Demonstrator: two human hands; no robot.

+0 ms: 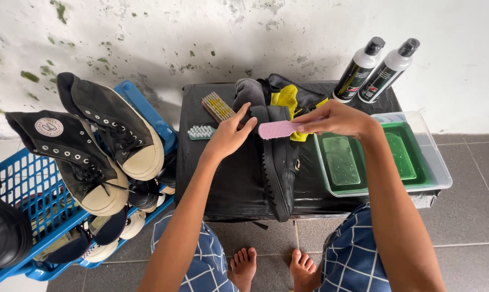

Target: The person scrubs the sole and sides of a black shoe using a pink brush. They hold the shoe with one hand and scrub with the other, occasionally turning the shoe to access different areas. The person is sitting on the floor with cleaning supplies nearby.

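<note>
I am pinching a pink brush [278, 129] in my right hand [339, 118], fingers closed on its right end, and holding it across the black shoe [279, 162] lying on the table [223, 184]. My left hand [229, 135] is resting half open on the shoe's upper end, fingers spread over the ankle part, steadying it without gripping. I judge that I am at the scrubbing step, with the brush just meeting the upper; the next stroke is asking for firm pressure from the left hand so the shoe does not roll.

The shoe is lying on its side, long axis running away from me, toe toward my feet and opening toward the wall, ridged sole facing left. The brush is lying crosswise to it, left to right.

Just right, a clear tub [433, 162] is holding a green tray [412, 157]; two bottles [374, 70] are standing behind it. Left, a blue basket [33, 184] is carrying sneakers [87, 146].
</note>
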